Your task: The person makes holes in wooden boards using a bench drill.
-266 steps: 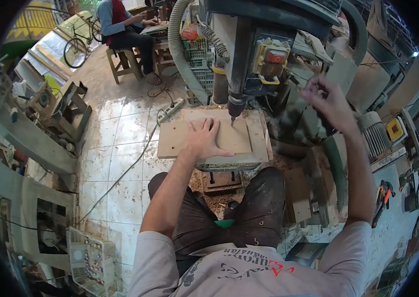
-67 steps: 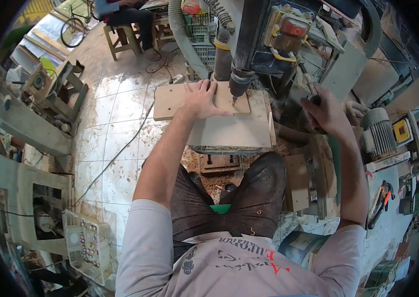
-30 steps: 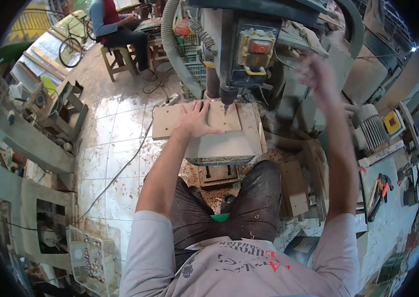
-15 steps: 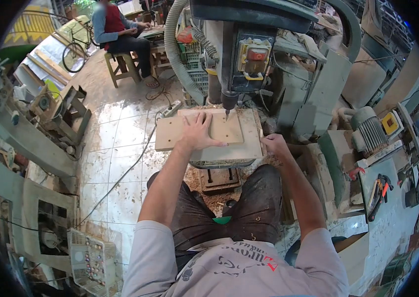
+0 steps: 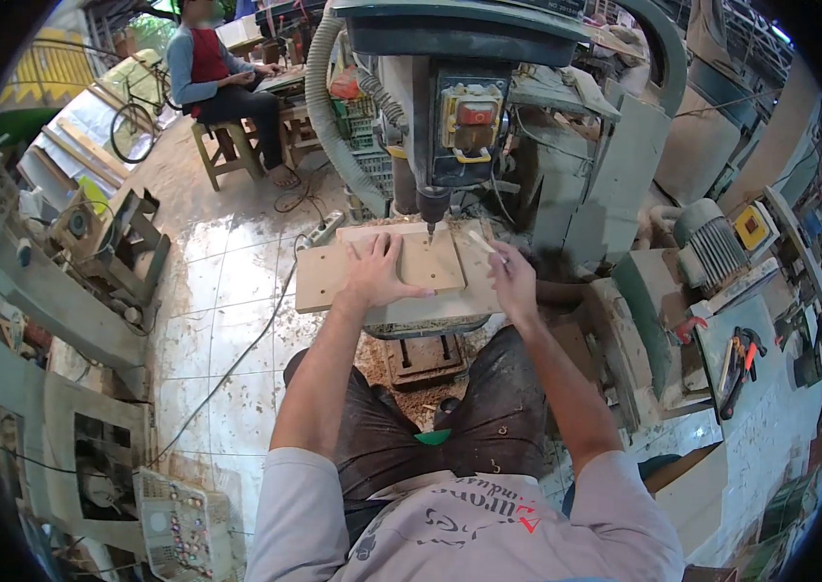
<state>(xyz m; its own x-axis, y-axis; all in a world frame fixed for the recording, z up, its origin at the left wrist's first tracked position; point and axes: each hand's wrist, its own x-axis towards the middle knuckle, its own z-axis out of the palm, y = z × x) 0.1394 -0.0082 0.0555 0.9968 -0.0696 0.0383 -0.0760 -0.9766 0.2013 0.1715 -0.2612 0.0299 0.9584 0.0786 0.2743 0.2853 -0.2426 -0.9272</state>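
Note:
My left hand (image 5: 372,276) lies spread on a flat wooden board (image 5: 314,279) with several small drilled holes. The board rests on a pale base panel (image 5: 474,303) on the drill press table, against a wooden strip (image 5: 414,230) along its back. Above the board's right part hangs the drill chuck (image 5: 433,206), its bit (image 5: 430,236) pointing down close over the wood. My right hand (image 5: 512,278) is closed on a short pale stick (image 5: 481,242), raised at the right of the board, its tip angled toward the bit.
A drill press head (image 5: 469,116) with a red switch stands ahead, a grey hose (image 5: 319,107) beside it. Pliers and other hand tools (image 5: 743,369) lie on a bench at right. A seated person (image 5: 212,73) works at back left. A power cord (image 5: 236,354) crosses the floor.
My right hand has moved from the panel's right edge up and inward, and the pale stick now shows in it. My left hand stays on the board. The view has shifted slightly.

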